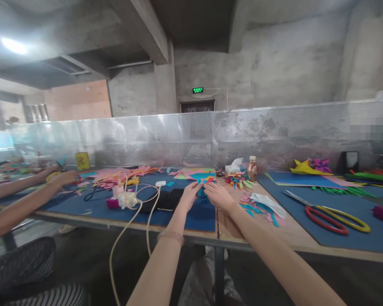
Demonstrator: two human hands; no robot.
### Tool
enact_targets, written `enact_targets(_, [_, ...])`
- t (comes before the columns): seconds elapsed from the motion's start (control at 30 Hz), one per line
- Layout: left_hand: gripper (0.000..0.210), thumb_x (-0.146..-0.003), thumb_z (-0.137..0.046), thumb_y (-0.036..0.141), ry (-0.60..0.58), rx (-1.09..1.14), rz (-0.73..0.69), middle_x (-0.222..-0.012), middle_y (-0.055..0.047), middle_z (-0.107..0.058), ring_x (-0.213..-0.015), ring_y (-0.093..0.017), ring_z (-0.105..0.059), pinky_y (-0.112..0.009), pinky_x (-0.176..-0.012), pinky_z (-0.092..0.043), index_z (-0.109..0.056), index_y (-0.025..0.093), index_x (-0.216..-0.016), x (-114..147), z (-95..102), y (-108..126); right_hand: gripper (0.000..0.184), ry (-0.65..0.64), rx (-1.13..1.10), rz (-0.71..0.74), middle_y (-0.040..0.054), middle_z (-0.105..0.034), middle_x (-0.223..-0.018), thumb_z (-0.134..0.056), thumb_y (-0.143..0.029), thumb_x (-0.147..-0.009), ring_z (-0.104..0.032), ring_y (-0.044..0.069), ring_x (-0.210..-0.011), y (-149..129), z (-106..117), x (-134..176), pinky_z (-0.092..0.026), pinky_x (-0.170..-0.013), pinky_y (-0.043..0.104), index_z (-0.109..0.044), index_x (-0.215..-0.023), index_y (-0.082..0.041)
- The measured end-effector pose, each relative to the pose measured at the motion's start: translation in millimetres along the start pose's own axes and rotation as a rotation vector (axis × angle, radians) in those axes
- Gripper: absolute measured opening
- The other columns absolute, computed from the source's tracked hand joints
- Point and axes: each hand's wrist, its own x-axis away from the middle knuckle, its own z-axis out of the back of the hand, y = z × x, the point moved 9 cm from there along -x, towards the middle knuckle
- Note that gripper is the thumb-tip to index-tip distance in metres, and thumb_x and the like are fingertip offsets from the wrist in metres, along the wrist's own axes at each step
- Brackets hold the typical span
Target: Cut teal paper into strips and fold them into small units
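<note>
My left hand (190,194) and my right hand (217,195) are close together above the blue mat (198,222). Between their fingertips is a small piece of blue paper (201,192), pinched from both sides. A bit of red paper (208,180) shows at my right fingertips; whether it is joined to the blue piece I cannot tell. The fingers cover much of the paper. Just left of my left hand lies a black flat case (170,199). Beyond my hands are coloured paper sheets (196,174).
Large scissors with red and yellow handles (327,216) lie at right. Paper scraps (258,207), a small bottle (252,168) and folded yellow paper (303,167) stand nearby. Pale cables (127,231) hang over the table's front edge. A co-worker's arms (28,202) reach in from the left.
</note>
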Motion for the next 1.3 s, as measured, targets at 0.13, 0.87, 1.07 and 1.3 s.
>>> enact_targets(0.13, [0.024, -0.081, -0.048, 0.026, -0.039, -0.086, -0.005, -0.095, -0.005, -0.056, -0.078, -0.015, -0.056, -0.032, -0.066, -0.048, -0.052, 0.013, -0.100, 2, -1.6, 2, 0.013, 0.017, -0.143, -0.053, 0.0109, -0.054, -0.108, -0.049, -0.005, -0.070, -0.043, 0.023, -0.104, -1, -1, 3, -0.036, -0.089, 0.036, -0.057, -0.076, -0.013])
enact_targets(0.87, [0.019, -0.080, -0.049, 0.024, -0.097, -0.317, -0.132, -0.080, -0.002, -0.057, -0.064, -0.010, -0.055, -0.027, -0.058, -0.047, -0.053, 0.012, -0.094, 9, -11.9, 14, 0.021, -0.044, -1.172, -0.801, 0.0033, -0.057, -0.088, -0.047, -0.027, -0.084, -0.056, 0.011, -0.071, 70, -65, 35, -0.048, -0.061, 0.027, -0.053, -0.096, -0.012])
enact_targets(1.07, [0.019, -0.080, -0.049, 0.027, -0.132, -0.319, -0.114, -0.074, 0.000, -0.056, -0.058, -0.009, -0.053, -0.024, -0.054, -0.046, -0.053, 0.012, -0.092, 8, -13.6, 9, 0.021, -0.013, -1.266, -0.864, 0.0034, -0.057, -0.089, -0.047, -0.027, -0.084, -0.056, 0.011, -0.071, 69, -62, 38, -0.048, -0.060, 0.027, -0.052, -0.098, -0.012])
enact_targets(1.3, [0.024, -0.077, -0.053, 0.031, -0.146, -0.293, -0.085, -0.069, 0.000, -0.057, -0.055, -0.009, -0.055, -0.023, -0.052, -0.044, -0.048, 0.014, -0.093, 9, -16.3, 5, 0.020, -0.001, -1.326, -0.894, 0.0028, -0.057, -0.086, -0.047, -0.027, -0.084, -0.056, 0.011, -0.068, 70, -62, 39, -0.048, -0.059, 0.026, -0.053, -0.096, -0.012])
